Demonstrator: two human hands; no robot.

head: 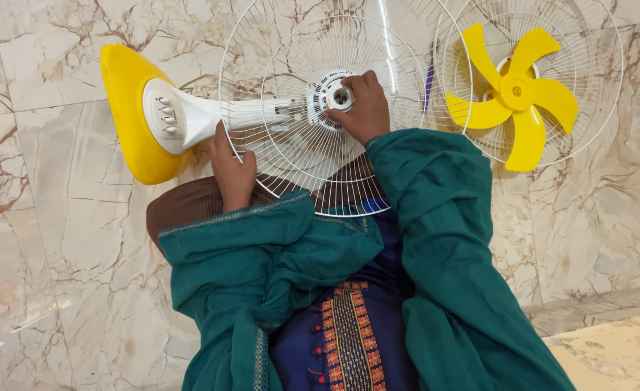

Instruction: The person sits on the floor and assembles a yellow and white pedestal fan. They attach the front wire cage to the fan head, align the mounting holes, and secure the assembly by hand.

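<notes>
While both hands steady it, the white wire fan guard (302, 137) lies flat.

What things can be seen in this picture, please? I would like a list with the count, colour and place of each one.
fan base: one, yellow, upper left, lying on the floor
control panel with buttons: one, white, on the base
fan stem: one, white, running from the base to the motor
rear wire guard: one, white, centre, around the motor hub
motor hub: one, white, centre of that guard
fan blade: one, yellow, five-lobed, upper right
second wire guard: one, white, under the blade
marble floor: beige with brown veins
left hand: grips the stem
right hand: fingers on the hub
</notes>
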